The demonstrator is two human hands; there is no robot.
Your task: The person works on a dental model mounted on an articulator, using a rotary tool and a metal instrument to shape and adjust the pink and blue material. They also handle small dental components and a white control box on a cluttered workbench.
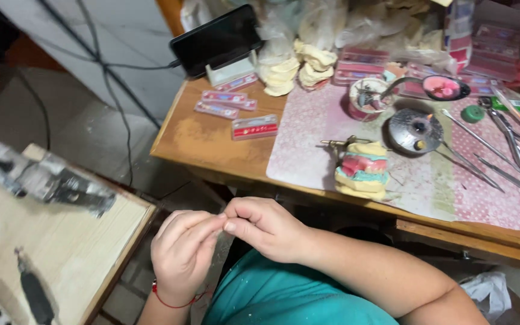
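My left hand (182,253) and my right hand (266,225) meet in front of my chest, below the table edge. Their fingertips pinch together around something too small to make out. A red thread bracelet circles my left wrist. On the wooden table (212,141) beyond them stands a dental cast (362,168) with pink wax gums, mounted in a yellow and teal plaster articulator on a pink patterned mat (308,138).
Several metal dental tools (501,150) lie at the right, beside a round metal burner (415,129) and a small cup (365,99). Flat red tooth cards (254,126), plaster casts (299,66) and a propped phone (215,39) sit farther back. A low wooden stool (49,241) at left holds a dirty handpiece (43,180).
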